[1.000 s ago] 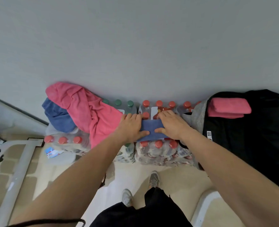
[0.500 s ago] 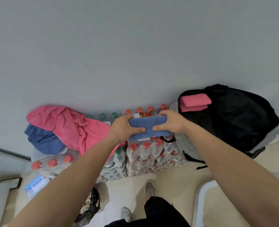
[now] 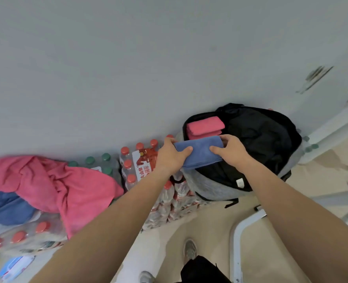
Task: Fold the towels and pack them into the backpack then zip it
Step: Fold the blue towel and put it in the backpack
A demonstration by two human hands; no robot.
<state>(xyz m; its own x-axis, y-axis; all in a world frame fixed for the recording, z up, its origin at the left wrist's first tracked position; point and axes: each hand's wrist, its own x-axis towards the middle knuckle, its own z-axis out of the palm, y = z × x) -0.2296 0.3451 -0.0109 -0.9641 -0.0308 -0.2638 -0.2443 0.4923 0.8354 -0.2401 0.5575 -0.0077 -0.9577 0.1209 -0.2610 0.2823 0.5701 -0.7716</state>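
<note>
Head view: folded blue towel (image 3: 199, 153), a second ago flat on bottle packs (image 3: 140, 166), now lifted right of centre over open backpack (image 3: 259, 144). Left hand (image 3: 170, 157), right hand (image 3: 231, 151) clamped on its ends. Beside folded pink towel (image 3: 204, 126); packing likely next. Unfolded towels (image 3: 46, 186) waiting at left.
</note>
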